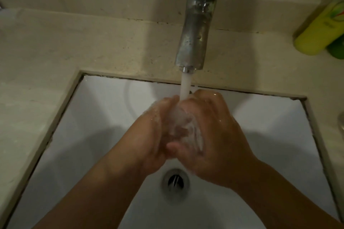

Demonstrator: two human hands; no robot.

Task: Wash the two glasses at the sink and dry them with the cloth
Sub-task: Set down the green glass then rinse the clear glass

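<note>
Over the white sink (96,117), my left hand (154,132) and my right hand (214,135) are cupped together under the running tap (197,29). Between them is a clear glass (186,128), blurred by the water that pours over it. My right hand wraps it, thumb on the near side and fingers on the far side. From the left, my left hand curls against it. Most of the glass is hidden by fingers and water. No cloth is in view.
The drain (176,180) lies just below my hands. A beige counter (55,46) surrounds the basin. A yellow-green bottle (320,29) lies at the back right, with a green one (337,48) beside it. A shiny object (341,121) shows at the right edge.
</note>
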